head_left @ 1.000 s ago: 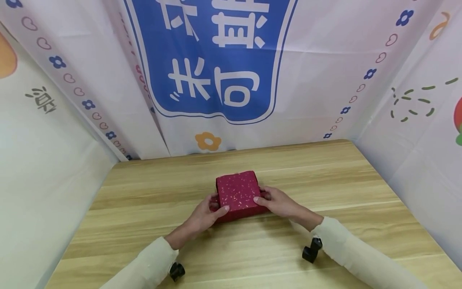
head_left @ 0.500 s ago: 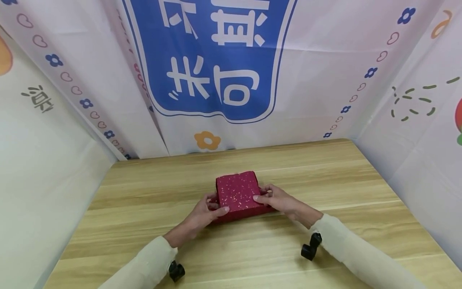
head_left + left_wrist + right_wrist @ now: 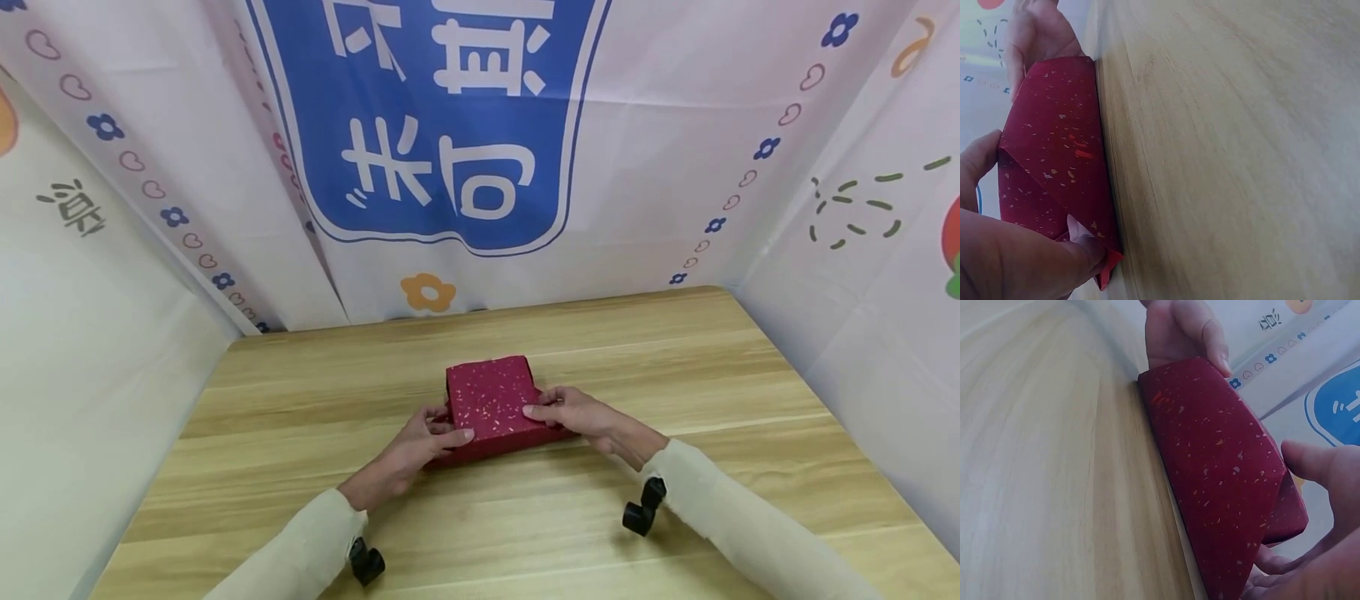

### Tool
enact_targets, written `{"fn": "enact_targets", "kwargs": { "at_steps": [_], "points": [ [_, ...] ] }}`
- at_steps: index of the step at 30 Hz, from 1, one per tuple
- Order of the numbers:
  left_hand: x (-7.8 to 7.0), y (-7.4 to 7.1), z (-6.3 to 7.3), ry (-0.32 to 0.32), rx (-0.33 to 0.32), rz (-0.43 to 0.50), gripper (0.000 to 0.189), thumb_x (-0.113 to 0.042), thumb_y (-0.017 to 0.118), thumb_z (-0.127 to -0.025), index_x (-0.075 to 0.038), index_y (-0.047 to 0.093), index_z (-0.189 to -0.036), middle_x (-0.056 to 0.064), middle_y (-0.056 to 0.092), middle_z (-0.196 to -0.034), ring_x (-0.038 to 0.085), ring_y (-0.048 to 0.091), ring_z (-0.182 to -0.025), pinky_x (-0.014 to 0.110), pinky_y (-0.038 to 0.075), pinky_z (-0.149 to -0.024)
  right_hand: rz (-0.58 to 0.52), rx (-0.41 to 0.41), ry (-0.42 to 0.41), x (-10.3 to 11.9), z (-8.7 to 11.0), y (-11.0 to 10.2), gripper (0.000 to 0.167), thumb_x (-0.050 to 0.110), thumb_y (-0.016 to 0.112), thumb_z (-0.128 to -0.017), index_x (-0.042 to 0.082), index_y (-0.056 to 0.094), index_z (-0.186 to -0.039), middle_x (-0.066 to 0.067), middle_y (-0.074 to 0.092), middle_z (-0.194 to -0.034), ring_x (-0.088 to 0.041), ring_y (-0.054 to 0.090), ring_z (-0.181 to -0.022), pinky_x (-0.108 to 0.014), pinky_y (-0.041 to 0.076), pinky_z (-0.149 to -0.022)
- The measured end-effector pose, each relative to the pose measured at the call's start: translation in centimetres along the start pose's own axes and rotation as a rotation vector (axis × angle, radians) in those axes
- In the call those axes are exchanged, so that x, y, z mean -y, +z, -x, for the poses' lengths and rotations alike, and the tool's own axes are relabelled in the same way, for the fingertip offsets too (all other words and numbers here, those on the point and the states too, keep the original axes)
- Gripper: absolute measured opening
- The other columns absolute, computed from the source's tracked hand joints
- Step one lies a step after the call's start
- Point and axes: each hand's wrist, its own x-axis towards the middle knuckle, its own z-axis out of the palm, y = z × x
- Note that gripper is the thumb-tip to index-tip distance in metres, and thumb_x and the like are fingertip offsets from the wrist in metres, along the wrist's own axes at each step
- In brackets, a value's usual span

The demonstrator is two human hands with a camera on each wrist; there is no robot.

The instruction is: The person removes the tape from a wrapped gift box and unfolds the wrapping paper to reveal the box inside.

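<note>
A flat box (image 3: 491,396) wrapped in dark red, gold-flecked paper lies on the wooden table in the head view. My left hand (image 3: 405,450) grips its near left corner, thumb on the top edge and fingers at the side. At the near right corner my right hand (image 3: 588,418) holds it likewise. The near side of the wrapping paper (image 3: 1060,137) narrows into folded points at both ends. In the left wrist view, fingers press into the fold, where a pale underside shows. A pointed paper flap (image 3: 1235,550) extends beside the right hand's fingers, partly hidden.
The wooden table (image 3: 300,392) reaches back to a white printed cloth (image 3: 637,208) with a blue panel. Similar cloth hangs at left and right. A small black camera (image 3: 367,562) sits at the left wrist, another (image 3: 641,508) at the right.
The near side of the paper has spread outward at both ends, into pointed flaps beyond the box's corners. Both thumbs stay on the top edge, and the hands have hardly shifted.
</note>
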Motion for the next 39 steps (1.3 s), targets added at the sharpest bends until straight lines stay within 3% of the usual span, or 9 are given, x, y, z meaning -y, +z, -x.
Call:
{"fn": "enact_targets", "kwargs": {
  "at_steps": [6, 14, 19, 23, 28, 34, 39],
  "points": [
    [0.0, -0.2, 0.0, 0.019, -0.001, 0.018, 0.080, -0.023, 0.080, -0.082, -0.001, 0.034, -0.144, 0.021, 0.052, -0.129, 0.029, 0.057, -0.110, 0.036, 0.053, -0.089, 0.021, -0.004, -0.035, 0.1, 0.1, 0.0, 0.064, 0.037, 0.071, -0.089, -0.001, 0.047, -0.135, -0.016, 0.056, -0.123, -0.024, 0.055, -0.106, -0.034, 0.046, -0.089],
    [0.1, -0.2, 0.0, 0.114, -0.020, -0.035, 0.078, -0.025, 0.081, -0.082, -0.002, 0.039, -0.144, 0.017, 0.053, -0.126, 0.027, 0.056, -0.110, 0.033, 0.052, -0.091, -0.066, -0.008, -0.121, 0.1, 0.5, 0.1, 0.071, 0.029, 0.069, -0.092, 0.004, 0.035, -0.149, -0.020, 0.053, -0.138, -0.026, 0.062, -0.112, -0.038, 0.053, -0.095],
    [0.0, -0.2, 0.2, 0.172, -0.025, -0.053, 0.075, -0.025, 0.078, -0.085, -0.003, 0.038, -0.144, 0.019, 0.054, -0.129, 0.028, 0.057, -0.113, 0.034, 0.053, -0.089, -0.073, -0.031, -0.208, 0.4, 0.4, 0.6, 0.073, 0.028, 0.068, -0.093, 0.010, 0.031, -0.153, -0.017, 0.040, -0.152, -0.035, 0.042, -0.138, -0.049, 0.038, -0.113],
    [0.0, 0.0, 0.3, 0.178, -0.045, -0.051, 0.072, -0.025, 0.075, -0.087, -0.004, 0.038, -0.145, 0.019, 0.055, -0.131, 0.029, 0.057, -0.116, 0.036, 0.053, -0.091, -0.023, -0.052, -0.250, 0.3, -0.1, 1.1, 0.078, 0.029, 0.069, -0.092, 0.017, 0.026, -0.156, -0.014, 0.031, -0.158, -0.037, 0.031, -0.145, -0.053, 0.026, -0.119],
    [0.1, 0.1, 0.2, 0.178, -0.068, -0.031, 0.071, -0.020, 0.075, -0.087, -0.005, 0.036, -0.145, 0.020, 0.055, -0.130, 0.029, 0.058, -0.115, 0.036, 0.054, -0.091, -0.005, -0.094, -0.255, 0.1, -0.6, 1.5, 0.080, 0.027, 0.068, -0.093, 0.022, 0.021, -0.157, -0.014, 0.030, -0.158, -0.036, 0.034, -0.142, -0.055, 0.027, -0.118],
    [0.0, 0.2, 0.1, 0.223, -0.103, -0.034, 0.079, -0.018, 0.079, -0.083, -0.007, 0.033, -0.146, 0.016, 0.053, -0.129, 0.028, 0.056, -0.112, 0.036, 0.052, -0.092, -0.006, -0.112, -0.196, 0.5, -0.5, 1.3, 0.080, 0.033, 0.070, -0.091, 0.013, 0.026, -0.154, -0.019, 0.039, -0.152, -0.034, 0.042, -0.138, -0.050, 0.034, -0.116],
    [0.0, 0.0, 0.2, 0.253, -0.096, -0.033, 0.084, -0.018, 0.081, -0.082, -0.008, 0.031, -0.149, 0.014, 0.051, -0.130, 0.027, 0.054, -0.113, 0.033, 0.049, -0.093, -0.071, -0.056, -0.162, 0.3, -0.4, 0.1, 0.079, 0.034, 0.070, -0.091, 0.011, 0.028, -0.154, -0.019, 0.043, -0.148, -0.028, 0.054, -0.121, -0.035, 0.048, -0.097]
  ]
}}
